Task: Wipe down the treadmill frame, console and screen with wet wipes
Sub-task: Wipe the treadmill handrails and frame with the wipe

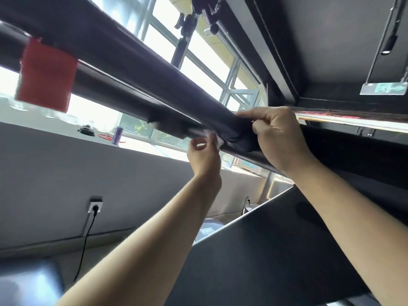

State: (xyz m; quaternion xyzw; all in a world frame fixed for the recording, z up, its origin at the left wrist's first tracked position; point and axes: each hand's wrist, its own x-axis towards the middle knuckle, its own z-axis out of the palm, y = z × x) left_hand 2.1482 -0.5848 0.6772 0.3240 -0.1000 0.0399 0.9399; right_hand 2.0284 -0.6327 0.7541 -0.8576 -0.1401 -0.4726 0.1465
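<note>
Wipe (210,134) pinched by left hand (204,154) against frame bar (123,85).

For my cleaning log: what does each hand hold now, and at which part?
The left hand pinches the crumpled white wet wipe by its lower edge, under the black treadmill bar; the right hand grips that bar.

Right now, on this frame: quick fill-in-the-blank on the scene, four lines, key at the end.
The left hand pinches a ____ wet wipe against the frame bar.
The right hand grips the same bar with ____ wipe showing.
The patch wrapped round the bar is ____.
The cord in the wall socket is ____.
Missing: white; no; red; black.
</note>
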